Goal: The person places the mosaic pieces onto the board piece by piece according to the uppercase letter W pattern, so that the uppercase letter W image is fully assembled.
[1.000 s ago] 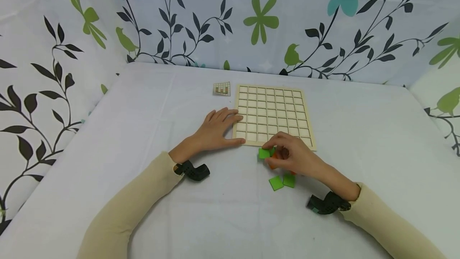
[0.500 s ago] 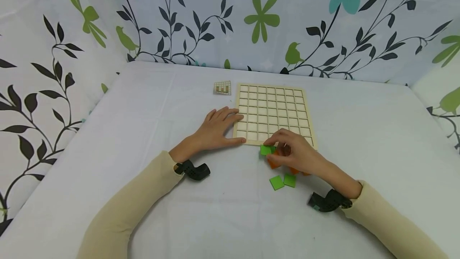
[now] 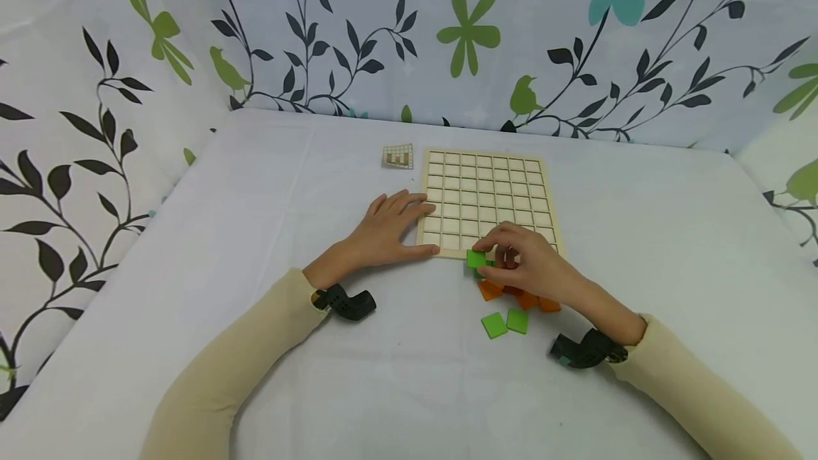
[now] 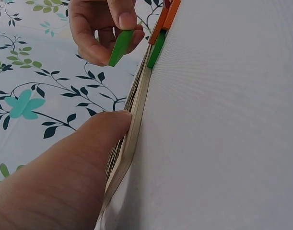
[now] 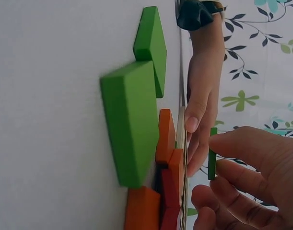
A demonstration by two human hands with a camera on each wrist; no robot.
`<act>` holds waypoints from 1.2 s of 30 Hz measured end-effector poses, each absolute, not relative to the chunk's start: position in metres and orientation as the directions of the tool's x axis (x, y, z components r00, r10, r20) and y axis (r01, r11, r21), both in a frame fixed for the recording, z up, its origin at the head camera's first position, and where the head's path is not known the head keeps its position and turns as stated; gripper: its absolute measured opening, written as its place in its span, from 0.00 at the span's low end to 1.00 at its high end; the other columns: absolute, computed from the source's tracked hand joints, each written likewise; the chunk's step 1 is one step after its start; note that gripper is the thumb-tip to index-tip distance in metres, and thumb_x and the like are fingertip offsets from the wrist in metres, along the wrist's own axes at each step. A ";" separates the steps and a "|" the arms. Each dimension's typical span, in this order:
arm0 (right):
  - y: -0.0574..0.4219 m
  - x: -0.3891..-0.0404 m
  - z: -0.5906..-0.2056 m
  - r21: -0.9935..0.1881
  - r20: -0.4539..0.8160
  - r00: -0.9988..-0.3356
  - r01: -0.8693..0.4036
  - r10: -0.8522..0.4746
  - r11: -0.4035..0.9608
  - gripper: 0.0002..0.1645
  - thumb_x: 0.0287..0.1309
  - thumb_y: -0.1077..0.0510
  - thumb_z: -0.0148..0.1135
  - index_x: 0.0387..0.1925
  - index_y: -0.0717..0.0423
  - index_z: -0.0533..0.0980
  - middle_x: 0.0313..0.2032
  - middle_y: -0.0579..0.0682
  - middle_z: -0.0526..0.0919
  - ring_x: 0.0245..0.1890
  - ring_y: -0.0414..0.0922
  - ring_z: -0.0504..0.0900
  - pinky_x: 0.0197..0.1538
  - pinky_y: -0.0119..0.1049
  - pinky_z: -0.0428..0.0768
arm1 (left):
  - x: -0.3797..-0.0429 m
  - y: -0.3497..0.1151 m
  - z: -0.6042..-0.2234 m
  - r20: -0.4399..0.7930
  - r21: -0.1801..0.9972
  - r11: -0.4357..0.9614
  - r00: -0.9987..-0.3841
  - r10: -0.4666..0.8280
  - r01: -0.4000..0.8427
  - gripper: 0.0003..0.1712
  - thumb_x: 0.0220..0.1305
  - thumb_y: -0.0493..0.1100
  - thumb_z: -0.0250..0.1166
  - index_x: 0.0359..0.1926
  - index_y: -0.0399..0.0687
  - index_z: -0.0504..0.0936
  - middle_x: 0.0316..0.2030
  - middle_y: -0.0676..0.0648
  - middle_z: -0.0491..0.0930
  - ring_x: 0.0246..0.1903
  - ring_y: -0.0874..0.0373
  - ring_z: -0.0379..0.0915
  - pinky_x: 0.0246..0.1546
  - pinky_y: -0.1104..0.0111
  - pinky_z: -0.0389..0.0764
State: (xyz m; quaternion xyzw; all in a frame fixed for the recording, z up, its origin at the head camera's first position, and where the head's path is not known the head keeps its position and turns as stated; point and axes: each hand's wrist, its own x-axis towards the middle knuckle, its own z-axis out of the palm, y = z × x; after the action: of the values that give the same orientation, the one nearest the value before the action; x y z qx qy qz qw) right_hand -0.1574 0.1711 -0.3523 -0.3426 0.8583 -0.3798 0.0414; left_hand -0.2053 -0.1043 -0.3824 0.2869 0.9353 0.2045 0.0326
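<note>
In the head view my left hand [image 3: 386, 233] lies along the left edge of a pale wooden grid board [image 3: 505, 189], fingers spread, fingertips and thumb at its frame. My right hand [image 3: 530, 261] pinches a square green tile [image 3: 476, 258] between thumb and fingers. The left wrist view shows this tile raised above the board's near edge. Below the hand lie orange tiles [image 3: 491, 290], partly covered by it, and another green tile [image 4: 157, 50] beside the board. The right wrist view also shows red tiles [image 5: 170, 194] among the orange ones.
Two loose green tiles [image 3: 494, 325] lie on the white cloth nearer the person. A small card with a printed grid [image 3: 397, 156] sits left of the board's far corner. Patterned fabric [image 3: 358, 34] hangs behind the table.
My right hand has risen slightly and moved a little toward the board with the green tile, uncovering more orange tiles. My left hand stays at the board's edge.
</note>
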 end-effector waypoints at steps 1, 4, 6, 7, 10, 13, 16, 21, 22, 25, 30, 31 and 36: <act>0.171 -0.158 -0.352 -0.680 0.186 -0.760 -0.557 -0.622 0.477 0.14 0.54 0.66 0.71 0.44 0.61 0.81 0.39 0.50 0.78 0.29 0.40 0.74 0.31 0.29 0.74 | -0.205 -0.104 -0.383 0.058 0.404 0.750 -0.833 0.550 0.524 0.42 0.61 0.67 0.61 0.71 0.56 0.65 0.73 0.49 0.56 0.75 0.45 0.42 0.71 0.46 0.40; 0.172 -0.160 -0.353 -0.675 0.190 -0.752 -0.567 -0.631 0.472 0.14 0.54 0.66 0.71 0.44 0.62 0.81 0.40 0.51 0.78 0.30 0.40 0.75 0.32 0.29 0.76 | -0.205 -0.104 -0.383 0.059 0.405 0.749 -0.833 0.551 0.524 0.42 0.61 0.67 0.62 0.71 0.56 0.65 0.73 0.50 0.56 0.75 0.45 0.42 0.71 0.46 0.40; 0.173 -0.161 -0.353 -0.668 0.203 -0.745 -0.580 -0.636 0.466 0.14 0.54 0.66 0.71 0.44 0.62 0.81 0.39 0.51 0.78 0.29 0.40 0.75 0.31 0.30 0.76 | -0.205 -0.104 -0.383 0.060 0.403 0.749 -0.832 0.552 0.526 0.42 0.61 0.67 0.61 0.71 0.56 0.65 0.73 0.50 0.56 0.75 0.45 0.42 0.71 0.46 0.40; 0.174 -0.162 -0.353 -0.663 0.211 -0.741 -0.587 -0.637 0.464 0.14 0.54 0.66 0.71 0.44 0.62 0.81 0.39 0.51 0.78 0.29 0.40 0.75 0.31 0.30 0.76 | -0.205 -0.104 -0.384 0.060 0.403 0.749 -0.832 0.552 0.526 0.42 0.61 0.67 0.61 0.71 0.56 0.65 0.73 0.50 0.56 0.75 0.45 0.42 0.71 0.46 0.40; 0.175 -0.165 -0.355 -0.650 0.227 -0.735 -0.603 -0.639 0.462 0.14 0.53 0.67 0.71 0.44 0.62 0.81 0.38 0.51 0.78 0.28 0.39 0.75 0.31 0.30 0.76 | -0.205 -0.104 -0.384 0.059 0.401 0.749 -0.831 0.553 0.527 0.42 0.61 0.68 0.61 0.71 0.56 0.64 0.73 0.50 0.56 0.75 0.46 0.42 0.71 0.46 0.40; 0.176 -0.168 -0.356 -0.646 0.227 -0.735 -0.605 -0.639 0.466 0.14 0.53 0.67 0.70 0.43 0.62 0.81 0.38 0.51 0.78 0.29 0.39 0.75 0.30 0.30 0.76 | -0.205 -0.104 -0.383 0.059 0.406 0.747 -0.831 0.553 0.526 0.42 0.61 0.68 0.61 0.71 0.56 0.65 0.73 0.49 0.56 0.75 0.45 0.42 0.71 0.46 0.40; 0.174 -0.171 -0.357 -0.651 0.219 -0.737 -0.598 -0.639 0.467 0.14 0.53 0.67 0.70 0.44 0.63 0.81 0.39 0.52 0.79 0.30 0.40 0.76 0.33 0.31 0.78 | -0.205 -0.105 -0.382 0.058 0.406 0.748 -0.832 0.552 0.525 0.42 0.61 0.67 0.61 0.71 0.56 0.65 0.73 0.49 0.56 0.75 0.45 0.42 0.71 0.46 0.40; 0.170 -0.174 -0.356 -0.656 0.201 -0.745 -0.584 -0.636 0.477 0.15 0.53 0.67 0.70 0.44 0.63 0.80 0.40 0.53 0.79 0.32 0.42 0.78 0.36 0.32 0.80 | -0.206 -0.105 -0.383 0.055 0.400 0.749 -0.830 0.556 0.528 0.42 0.61 0.68 0.61 0.71 0.56 0.64 0.73 0.49 0.56 0.75 0.45 0.41 0.71 0.46 0.40; 0.170 -0.175 -0.355 -0.656 0.197 -0.746 -0.583 -0.636 0.480 0.15 0.53 0.67 0.70 0.44 0.63 0.81 0.40 0.53 0.79 0.32 0.42 0.78 0.36 0.32 0.80 | -0.206 -0.105 -0.383 0.056 0.400 0.748 -0.829 0.556 0.529 0.42 0.61 0.68 0.61 0.71 0.56 0.64 0.73 0.49 0.56 0.75 0.45 0.41 0.71 0.46 0.40; 0.168 -0.178 -0.354 -0.653 0.197 -0.745 -0.585 -0.638 0.481 0.15 0.53 0.67 0.71 0.44 0.64 0.80 0.39 0.53 0.79 0.31 0.42 0.79 0.36 0.32 0.81 | -0.206 -0.105 -0.382 0.056 0.402 0.747 -0.829 0.557 0.529 0.42 0.61 0.68 0.61 0.71 0.56 0.64 0.73 0.49 0.56 0.75 0.45 0.41 0.71 0.46 0.40; 0.168 -0.183 -0.352 -0.655 0.184 -0.756 -0.571 -0.628 0.495 0.15 0.53 0.65 0.71 0.44 0.64 0.80 0.37 0.53 0.79 0.31 0.43 0.80 0.37 0.33 0.81 | -0.206 -0.105 -0.381 0.060 0.398 0.749 -0.829 0.555 0.530 0.42 0.61 0.68 0.61 0.71 0.56 0.64 0.73 0.49 0.56 0.75 0.45 0.41 0.71 0.46 0.40; 0.168 -0.185 -0.352 -0.656 0.178 -0.761 -0.564 -0.625 0.501 0.16 0.53 0.65 0.71 0.44 0.64 0.80 0.37 0.53 0.80 0.31 0.43 0.80 0.37 0.33 0.81 | -0.206 -0.105 -0.381 0.059 0.399 0.748 -0.829 0.556 0.530 0.42 0.61 0.68 0.61 0.71 0.56 0.64 0.73 0.50 0.56 0.75 0.45 0.41 0.71 0.46 0.40; 0.168 -0.190 -0.353 -0.662 0.162 -0.772 -0.546 -0.614 0.513 0.16 0.53 0.64 0.72 0.44 0.64 0.80 0.38 0.54 0.80 0.32 0.44 0.79 0.37 0.32 0.80 | -0.205 -0.105 -0.381 0.052 0.401 0.751 -0.831 0.554 0.525 0.42 0.61 0.68 0.61 0.71 0.56 0.64 0.73 0.50 0.55 0.75 0.45 0.41 0.71 0.46 0.40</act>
State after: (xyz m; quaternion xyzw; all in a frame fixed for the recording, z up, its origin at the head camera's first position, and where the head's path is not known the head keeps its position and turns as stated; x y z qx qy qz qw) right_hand -0.1902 0.1675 -0.3526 -0.3341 0.8686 -0.3630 0.0466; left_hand -0.2054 -0.1049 -0.3815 0.2884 0.9349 0.2037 0.0349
